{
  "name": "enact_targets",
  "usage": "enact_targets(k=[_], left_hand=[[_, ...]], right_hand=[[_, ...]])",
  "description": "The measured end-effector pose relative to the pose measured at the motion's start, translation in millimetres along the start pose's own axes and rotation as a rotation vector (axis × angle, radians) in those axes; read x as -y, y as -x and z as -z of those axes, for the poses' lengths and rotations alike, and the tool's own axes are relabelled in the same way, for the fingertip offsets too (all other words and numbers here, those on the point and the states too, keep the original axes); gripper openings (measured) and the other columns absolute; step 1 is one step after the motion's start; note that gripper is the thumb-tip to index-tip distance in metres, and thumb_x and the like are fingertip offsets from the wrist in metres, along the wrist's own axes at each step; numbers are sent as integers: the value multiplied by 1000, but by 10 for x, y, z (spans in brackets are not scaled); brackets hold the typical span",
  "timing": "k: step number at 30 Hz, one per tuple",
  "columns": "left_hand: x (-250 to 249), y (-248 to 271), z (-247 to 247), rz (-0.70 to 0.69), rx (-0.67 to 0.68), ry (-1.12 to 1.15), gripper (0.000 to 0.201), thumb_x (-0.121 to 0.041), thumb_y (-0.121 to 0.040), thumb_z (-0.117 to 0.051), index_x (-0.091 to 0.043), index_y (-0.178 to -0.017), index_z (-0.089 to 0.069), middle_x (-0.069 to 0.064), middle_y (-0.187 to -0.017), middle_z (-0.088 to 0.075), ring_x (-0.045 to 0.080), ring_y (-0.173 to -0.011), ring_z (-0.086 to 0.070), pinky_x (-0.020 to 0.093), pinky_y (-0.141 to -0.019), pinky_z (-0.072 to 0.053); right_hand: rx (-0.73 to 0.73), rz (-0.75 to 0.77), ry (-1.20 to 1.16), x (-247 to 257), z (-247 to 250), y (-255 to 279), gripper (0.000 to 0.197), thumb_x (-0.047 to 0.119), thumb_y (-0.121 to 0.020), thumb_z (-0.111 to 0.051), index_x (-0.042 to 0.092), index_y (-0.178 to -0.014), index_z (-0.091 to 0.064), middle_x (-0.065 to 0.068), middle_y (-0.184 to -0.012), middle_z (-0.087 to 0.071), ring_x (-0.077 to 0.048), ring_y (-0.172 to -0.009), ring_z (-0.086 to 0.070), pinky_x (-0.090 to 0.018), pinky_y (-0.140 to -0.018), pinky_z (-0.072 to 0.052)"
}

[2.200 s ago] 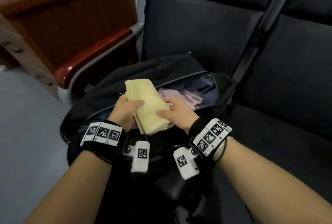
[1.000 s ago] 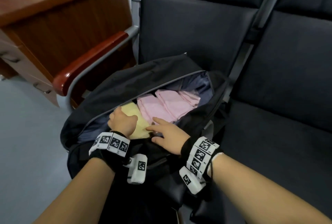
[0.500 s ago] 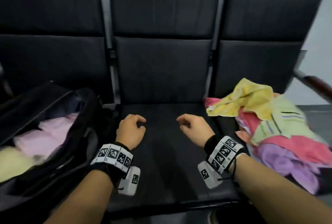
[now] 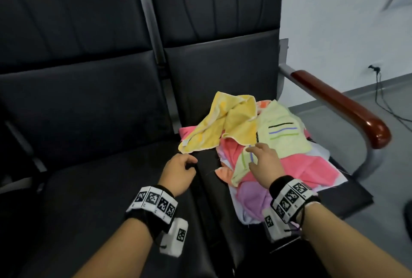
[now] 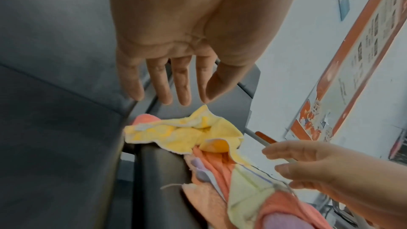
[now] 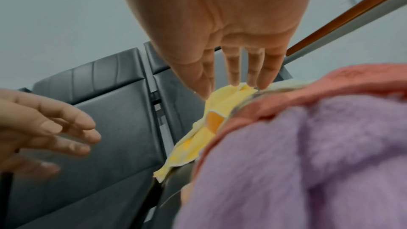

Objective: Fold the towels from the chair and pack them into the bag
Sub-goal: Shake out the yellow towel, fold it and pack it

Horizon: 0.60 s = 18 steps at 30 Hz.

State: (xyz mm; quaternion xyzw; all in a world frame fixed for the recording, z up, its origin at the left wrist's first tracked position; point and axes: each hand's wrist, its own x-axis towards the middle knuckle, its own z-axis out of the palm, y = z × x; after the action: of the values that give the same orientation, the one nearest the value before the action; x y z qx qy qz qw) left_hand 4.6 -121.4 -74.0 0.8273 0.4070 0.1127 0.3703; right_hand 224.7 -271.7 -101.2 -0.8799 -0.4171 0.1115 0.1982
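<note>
Writing was scarce and none of it legible: an orange-framed poster (image 5: 343, 69) on the white wall (image 4: 334, 21) carried rows of print and cartoon figures too blurred to read, and the white bands on both wrists bore only black-and-white square marker codes.

Black padded seats stood joined in a row; the nearer black seat (image 4: 89, 188) was on the left, and the right-hand chair (image 4: 223, 72) ended in a grey metal arm topped with a glossy reddish-brown armrest (image 4: 347, 108). Beyond it lay grey floor, with a dark cable (image 4: 379, 90) trailing down from a wall socket.

Unfolded towels sat heaped on the chair's seat — a crumpled yellow towel (image 4: 225, 124) on top at the left, a pale green towel (image 4: 283, 130) with black, blue and green stripes beside it, a pink towel (image 4: 312, 168) under both, and a purple towel (image 4: 252, 195) at the near edge. The bag was out of view.

The left hand (image 4: 178, 173) hovered above the seat edge just short of the yellow towel, fingers (image 5: 182, 84) loosely extended and holding nothing. The right hand (image 4: 265, 164) was spread over the pile — its fingers (image 6: 233, 70) released, tips near the green and yellow cloth, contact unclear.
</note>
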Motion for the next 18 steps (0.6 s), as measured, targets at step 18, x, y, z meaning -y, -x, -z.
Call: enact_targets(k=[18], left_hand=[[-121,-509,-369,-40,-15,52,33,-11,-89,-63,-29,-116,-65,-12,-118,-58,4,-105,-53,3,-77,-34]], right_hand=[[-56,201,-172,252,1,-640,28,9,-93,-52,13,-115,-70,-1,-121,-64,-21,-111,-60,-29,-97,-45]])
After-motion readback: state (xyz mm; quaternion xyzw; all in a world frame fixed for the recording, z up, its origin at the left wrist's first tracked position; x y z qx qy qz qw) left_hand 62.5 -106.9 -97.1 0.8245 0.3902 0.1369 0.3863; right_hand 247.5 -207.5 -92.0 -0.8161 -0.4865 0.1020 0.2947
